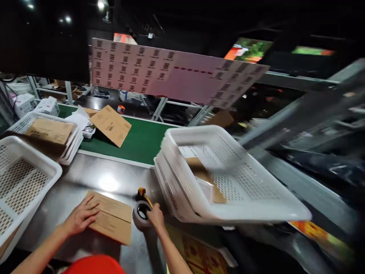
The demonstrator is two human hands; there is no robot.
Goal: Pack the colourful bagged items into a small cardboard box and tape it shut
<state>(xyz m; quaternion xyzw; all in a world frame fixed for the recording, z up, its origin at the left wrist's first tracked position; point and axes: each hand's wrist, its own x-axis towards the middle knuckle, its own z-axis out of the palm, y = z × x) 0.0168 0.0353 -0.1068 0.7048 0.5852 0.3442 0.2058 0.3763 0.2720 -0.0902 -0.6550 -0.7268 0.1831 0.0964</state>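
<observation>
Left hand (81, 217) lies open on flat brown carton (111, 222), right hand (156, 217) grips tape dispenser (142, 209), lower centre, on glossy steel table (94, 179) in dim room.

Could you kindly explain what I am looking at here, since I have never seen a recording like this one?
There is no machine here: a person works with two bare hands, and the single picture comes from a camera worn on the head, looking forward and down. The left hand lies flat on a folded cardboard box on a shiny steel table. The right hand grips a tape dispenser standing beside that box. To the right sits a tilted stack of white plastic baskets with a small packet inside; more white baskets stand at the left. Behind the table runs a green conveyor belt carrying another flat cardboard box. A pink sheet of printed codes hangs above.
</observation>
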